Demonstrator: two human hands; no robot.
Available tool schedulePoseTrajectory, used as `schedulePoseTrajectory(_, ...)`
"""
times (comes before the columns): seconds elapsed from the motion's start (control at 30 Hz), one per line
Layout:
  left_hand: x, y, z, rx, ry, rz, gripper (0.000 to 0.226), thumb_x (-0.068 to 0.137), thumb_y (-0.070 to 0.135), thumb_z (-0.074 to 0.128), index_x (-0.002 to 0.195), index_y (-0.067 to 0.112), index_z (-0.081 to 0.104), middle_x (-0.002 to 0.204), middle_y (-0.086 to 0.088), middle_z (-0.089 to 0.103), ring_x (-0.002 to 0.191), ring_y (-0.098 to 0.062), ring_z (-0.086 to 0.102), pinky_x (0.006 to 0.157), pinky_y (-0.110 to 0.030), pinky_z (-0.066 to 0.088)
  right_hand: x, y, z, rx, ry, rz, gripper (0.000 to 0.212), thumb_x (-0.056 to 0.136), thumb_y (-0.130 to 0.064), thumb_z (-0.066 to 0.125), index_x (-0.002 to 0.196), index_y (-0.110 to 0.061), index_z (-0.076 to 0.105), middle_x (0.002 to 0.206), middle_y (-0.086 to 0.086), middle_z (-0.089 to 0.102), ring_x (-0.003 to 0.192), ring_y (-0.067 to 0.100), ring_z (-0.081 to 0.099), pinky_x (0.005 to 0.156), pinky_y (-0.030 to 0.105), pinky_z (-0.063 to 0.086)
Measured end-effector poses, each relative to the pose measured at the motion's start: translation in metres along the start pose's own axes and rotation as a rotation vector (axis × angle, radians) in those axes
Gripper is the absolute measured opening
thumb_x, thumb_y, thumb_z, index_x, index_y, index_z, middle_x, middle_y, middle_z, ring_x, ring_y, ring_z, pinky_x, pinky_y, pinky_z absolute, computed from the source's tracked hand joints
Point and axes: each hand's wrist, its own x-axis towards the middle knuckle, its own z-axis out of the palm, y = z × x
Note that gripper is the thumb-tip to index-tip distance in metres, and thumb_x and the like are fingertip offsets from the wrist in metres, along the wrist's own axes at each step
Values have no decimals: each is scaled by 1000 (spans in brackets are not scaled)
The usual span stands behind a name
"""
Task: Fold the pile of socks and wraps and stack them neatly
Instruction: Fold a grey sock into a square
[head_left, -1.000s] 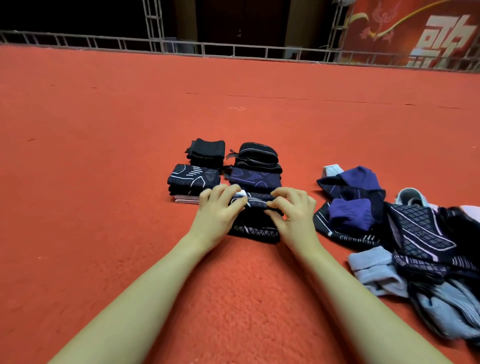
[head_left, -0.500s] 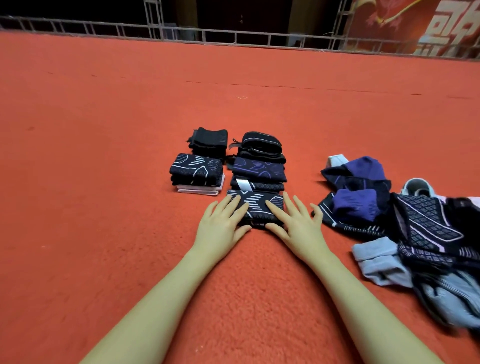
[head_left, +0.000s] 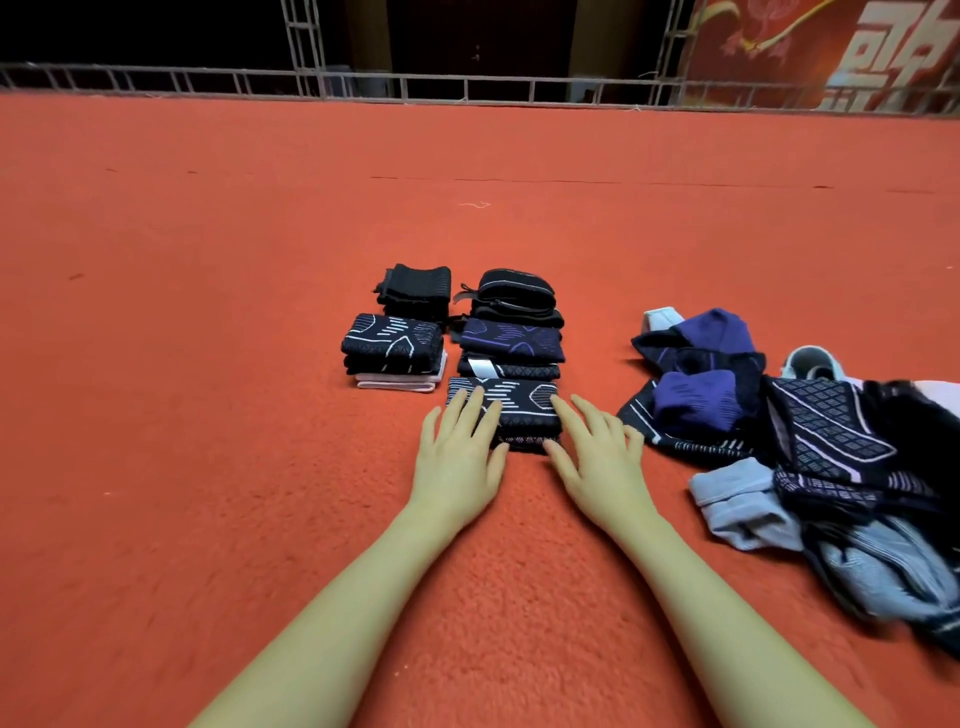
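A folded black wrap with white lines (head_left: 519, 408) lies on the red carpet at the centre. My left hand (head_left: 460, 457) rests flat with straight fingers on its left part. My right hand (head_left: 597, 457) lies flat against its right edge, fingers straight. Behind it sit folded stacks: a purple-patterned one (head_left: 511, 340), a black-and-white one on a pink piece (head_left: 392, 345), a plain black one (head_left: 418, 288) and a rolled black wrap (head_left: 514, 291). The unfolded pile (head_left: 810, 441) of dark, purple and pale blue socks and wraps lies to the right.
Red carpet (head_left: 208, 364) spreads all around, with open floor to the left and behind the stacks. A metal truss rail (head_left: 467, 85) runs along the far edge, and a red banner (head_left: 857, 47) hangs at the back right.
My hands, curled on the wrap a second ago, have flattened out, and the wrap now lies folded. Since half a second ago the hands have barely moved.
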Motion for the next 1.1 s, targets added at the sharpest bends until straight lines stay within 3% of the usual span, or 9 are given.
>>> schedulePoseTrajectory(0.1, -6, 22, -10, -36, 19, 45, 51, 83, 37, 39, 120, 12, 64, 125, -8, 62, 119, -26, 56, 97, -39, 33, -15, 8, -15, 31, 111, -56, 47, 86, -38, 37, 121, -19, 62, 123, 7, 61, 107, 28, 56, 87, 36, 25)
schedulePoseTrajectory(0.23, -9, 58, -18, -92, 35, 104, 46, 79, 36, 40, 110, 15, 67, 115, -2, 66, 114, -22, 54, 90, -36, 29, -29, 25, -42, -26, 261, -69, 37, 81, -28, 41, 105, -21, 69, 106, 0, 65, 96, 18, 47, 78, 33, 23)
schedulePoseTrajectory(0.3, -9, 75, -20, -105, 28, 123, 45, 78, 37, 39, 105, 16, 68, 108, 1, 67, 108, -18, 47, 87, -37, 37, -35, 36, -56, -74, 298, -56, 34, 81, -28, 42, 97, -20, 71, 100, -2, 65, 93, 19, 48, 77, 34, 23)
schedulePoseTrajectory(0.4, -10, 102, -18, -167, -23, 175, 47, 77, 38, 36, 101, 15, 69, 103, 0, 67, 102, -24, 55, 82, -44, 46, -49, 56, -69, -237, 304, -24, 33, 78, -27, 40, 86, -19, 71, 95, -1, 65, 91, 23, 52, 77, 35, 24)
schedulePoseTrajectory(0.53, -9, 138, -19, -245, -239, 179, 68, 80, 46, 18, 128, 16, 54, 130, -1, 54, 123, -26, 40, 99, -42, 23, -66, 81, -77, -384, 240, 25, 35, 76, -28, 37, 80, -12, 68, 95, 5, 65, 93, 28, 53, 82, 39, 27)
schedulePoseTrajectory(0.67, -10, 160, -7, -258, -327, 166, 53, 90, 40, 30, 137, 22, 45, 141, 4, 44, 129, -22, 31, 99, -36, 18, -69, 83, -83, -415, 201, 122, 37, 76, -29, 34, 72, -8, 64, 85, 9, 63, 85, 30, 59, 85, 42, 28)
schedulePoseTrajectory(0.77, -12, 170, 1, -296, -322, 136, 42, 99, 34, 39, 140, 26, 42, 143, 9, 41, 130, -21, 30, 99, -35, 19, -71, 87, -87, -383, 214, 92, 36, 73, -29, 33, 70, -11, 64, 81, 6, 62, 82, 29, 60, 84, 41, 27)
schedulePoseTrajectory(0.93, -9, 173, 1, -397, -304, 94, 55, 91, 47, 20, 141, 33, 39, 144, 17, 39, 127, -16, 30, 89, -29, 17, -75, 95, -83, -239, 306, -5, 27, 79, -33, 40, 74, -20, 63, 90, 0, 60, 89, 26, 58, 85, 37, 23)
schedulePoseTrajectory(1.1, -10, 166, 0, -594, -197, -1, 22, 99, 28, 46, 118, 27, 56, 125, 13, 53, 119, -14, 37, 77, -24, 14, -74, 84, -78, -135, 352, -82, 23, 87, -34, 43, 80, -24, 62, 95, -6, 59, 97, 16, 46, 87, 37, 21)
